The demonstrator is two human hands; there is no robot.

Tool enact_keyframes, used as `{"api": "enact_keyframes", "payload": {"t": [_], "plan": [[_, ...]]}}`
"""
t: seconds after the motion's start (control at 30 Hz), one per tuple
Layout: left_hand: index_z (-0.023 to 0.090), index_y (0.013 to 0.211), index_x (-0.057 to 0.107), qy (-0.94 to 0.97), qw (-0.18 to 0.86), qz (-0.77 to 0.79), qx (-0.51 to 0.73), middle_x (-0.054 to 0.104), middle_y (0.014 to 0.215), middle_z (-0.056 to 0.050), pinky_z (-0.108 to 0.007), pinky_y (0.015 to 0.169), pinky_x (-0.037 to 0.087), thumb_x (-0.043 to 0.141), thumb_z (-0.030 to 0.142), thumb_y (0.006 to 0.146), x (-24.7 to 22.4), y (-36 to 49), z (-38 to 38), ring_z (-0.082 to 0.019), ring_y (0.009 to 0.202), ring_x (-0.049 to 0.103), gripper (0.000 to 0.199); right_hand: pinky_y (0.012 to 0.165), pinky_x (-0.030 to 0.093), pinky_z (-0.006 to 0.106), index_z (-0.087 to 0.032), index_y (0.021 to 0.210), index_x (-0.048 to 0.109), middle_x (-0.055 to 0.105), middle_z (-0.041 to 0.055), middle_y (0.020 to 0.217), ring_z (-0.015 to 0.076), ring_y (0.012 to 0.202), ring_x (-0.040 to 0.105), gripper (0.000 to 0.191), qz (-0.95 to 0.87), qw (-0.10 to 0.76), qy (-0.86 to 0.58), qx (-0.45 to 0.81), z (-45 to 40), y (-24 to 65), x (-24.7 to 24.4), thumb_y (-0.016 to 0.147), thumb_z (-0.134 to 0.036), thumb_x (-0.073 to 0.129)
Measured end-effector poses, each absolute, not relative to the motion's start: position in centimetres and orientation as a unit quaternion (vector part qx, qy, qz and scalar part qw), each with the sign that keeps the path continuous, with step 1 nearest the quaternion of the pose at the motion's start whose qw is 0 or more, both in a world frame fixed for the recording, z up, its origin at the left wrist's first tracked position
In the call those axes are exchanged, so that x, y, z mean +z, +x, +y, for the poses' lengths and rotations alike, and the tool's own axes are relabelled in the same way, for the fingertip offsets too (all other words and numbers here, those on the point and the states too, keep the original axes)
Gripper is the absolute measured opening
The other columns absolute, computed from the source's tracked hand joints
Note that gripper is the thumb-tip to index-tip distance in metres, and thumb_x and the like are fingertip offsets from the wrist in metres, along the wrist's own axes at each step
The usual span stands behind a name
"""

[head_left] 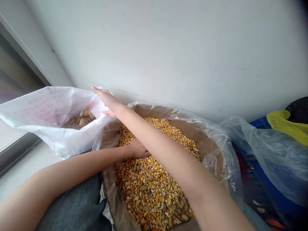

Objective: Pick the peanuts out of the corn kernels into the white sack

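Note:
Below my crossing right forearm, my left hand (pixel 138 149) rests at the surface of the loose corn kernels (pixel 144 179). Its fingers are mostly hidden by that forearm and the corn, so their grip does not show. Several unshelled peanuts (pixel 143 188) lie among the kernels, in a cardboard box (pixel 184 127) lined with clear plastic (pixel 216 128). My right hand (pixel 107 101) reaches across to the white woven sack (pixel 72 141), touching its right rim with fingers stretched out and thumb apart. Inside the sack are brown shelled nuts or beans (pixel 77 123) and some larger light-brown pieces (pixel 85 116).
A white wall (pixel 168 57) rises right behind the box and sack. On the right stand a blue container (pixel 267 179), a clear plastic sheet (pixel 276 154), a yellow cloth-like strip (pixel 286 125) and a black mesh item (pixel 299 109). A metal door track (pixel 19 152) runs at left.

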State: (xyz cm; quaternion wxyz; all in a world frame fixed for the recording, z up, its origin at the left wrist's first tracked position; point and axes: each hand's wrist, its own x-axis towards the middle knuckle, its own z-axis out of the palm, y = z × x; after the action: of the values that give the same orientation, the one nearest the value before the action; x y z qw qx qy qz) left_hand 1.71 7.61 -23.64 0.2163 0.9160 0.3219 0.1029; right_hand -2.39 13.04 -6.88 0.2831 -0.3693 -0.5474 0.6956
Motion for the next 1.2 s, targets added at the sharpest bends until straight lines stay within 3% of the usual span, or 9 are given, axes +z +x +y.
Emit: {"api": "enact_keyframes", "payload": {"t": [0.07,0.2,0.4,0.5,0.63,0.77,0.83,1.03,1.2], "plan": [[0.020,0.118,0.044,0.926,0.177,0.317,0.103,0.046,0.122,-0.009,-0.038,0.094,0.029,0.033,0.042,0.081,-23.8,1.7,7.7,-0.025,0.111,0.039,0.044,0.061,0.043,0.020,-0.019,0.102,0.048,0.048,0.0025,0.103,0.0076,0.072,0.049,0.031,-0.542,0.292,-0.344,0.709,12.5,1.7,-9.3,0.078,-0.037,0.046],[0.021,0.121,0.041,0.939,0.136,0.302,0.087,0.043,0.123,-0.010,-0.043,0.095,0.027,0.029,0.046,0.082,-23.9,1.6,8.2,-0.026,0.112,0.036,0.048,0.053,0.040,0.018,-0.017,0.085,0.058,0.055,0.0023,0.079,0.0076,0.062,0.050,0.020,-0.539,0.265,-0.412,0.685,10.6,12.9,-14.2,0.076,-0.033,0.049],[0.022,0.122,0.039,0.946,0.162,0.276,0.059,0.043,0.122,-0.009,-0.036,0.092,0.031,0.031,0.043,0.082,-23.2,1.5,8.9,-0.022,0.109,0.039,0.045,0.046,0.031,0.018,-0.016,0.086,0.057,0.050,-0.0005,0.069,0.0056,0.053,0.044,0.027,-0.448,0.319,-0.519,0.655,6.2,23.3,-19.7,0.071,-0.038,0.053],[0.020,0.123,0.038,0.946,0.171,0.269,0.055,0.042,0.124,-0.010,-0.035,0.093,0.030,0.031,0.042,0.083,-22.8,1.4,8.9,-0.021,0.111,0.039,0.045,0.049,0.033,0.020,-0.017,0.089,0.056,0.052,0.0000,0.070,0.0074,0.055,0.045,0.027,-0.571,0.278,-0.499,0.590,5.0,23.4,-19.9,0.075,-0.038,0.047],[0.016,0.119,0.041,0.956,0.161,0.239,0.047,0.043,0.123,-0.012,-0.033,0.094,0.029,0.036,0.041,0.081,-21.0,0.9,9.0,-0.021,0.111,0.039,0.045,0.057,0.036,0.024,-0.019,0.089,0.057,0.058,0.0019,0.076,0.0113,0.063,0.050,0.022,-0.842,0.106,-0.374,0.375,3.7,21.6,-19.5,0.078,-0.033,0.045],[0.020,0.094,0.058,0.958,0.191,0.212,-0.026,0.060,0.093,-0.005,-0.021,0.074,0.038,0.038,0.033,0.082,-17.6,0.6,8.7,-0.013,0.084,0.054,0.027,0.058,0.038,0.025,-0.022,0.099,0.052,0.060,0.0028,0.089,0.0142,0.074,0.055,0.025,-0.958,0.001,-0.210,0.194,2.1,20.0,-19.8,0.079,-0.034,0.044],[0.022,0.083,0.061,0.954,0.211,0.199,-0.075,0.062,0.080,-0.001,-0.018,0.064,0.036,0.043,0.031,0.080,-16.2,0.8,8.1,-0.010,0.072,0.055,0.020,0.054,0.037,0.024,-0.021,0.099,0.050,0.060,0.0016,0.089,0.0134,0.074,0.055,0.024,-0.972,-0.017,-0.172,0.161,1.5,19.5,-20.1,0.079,-0.034,0.045],[0.029,0.083,0.062,0.917,0.255,0.193,-0.240,0.065,0.077,0.004,-0.019,0.047,0.027,0.058,0.023,0.067,-16.1,1.5,5.9,-0.011,0.065,0.056,0.018,0.048,0.035,0.023,-0.021,0.091,0.052,0.059,0.0007,0.084,0.0117,0.068,0.056,0.017,-0.982,-0.048,-0.136,0.120,1.0,19.0,-20.8,0.080,-0.030,0.044],[0.028,0.080,0.062,0.922,0.244,0.190,-0.231,0.066,0.075,0.003,-0.020,0.047,0.024,0.053,0.019,0.070,-17.6,1.2,5.7,-0.010,0.062,0.054,0.017,0.051,0.037,0.024,-0.019,0.098,0.050,0.060,0.0030,0.087,0.0127,0.071,0.056,0.021,-0.977,-0.063,-0.155,0.132,1.3,19.1,-20.2,0.081,-0.029,0.043]]}}
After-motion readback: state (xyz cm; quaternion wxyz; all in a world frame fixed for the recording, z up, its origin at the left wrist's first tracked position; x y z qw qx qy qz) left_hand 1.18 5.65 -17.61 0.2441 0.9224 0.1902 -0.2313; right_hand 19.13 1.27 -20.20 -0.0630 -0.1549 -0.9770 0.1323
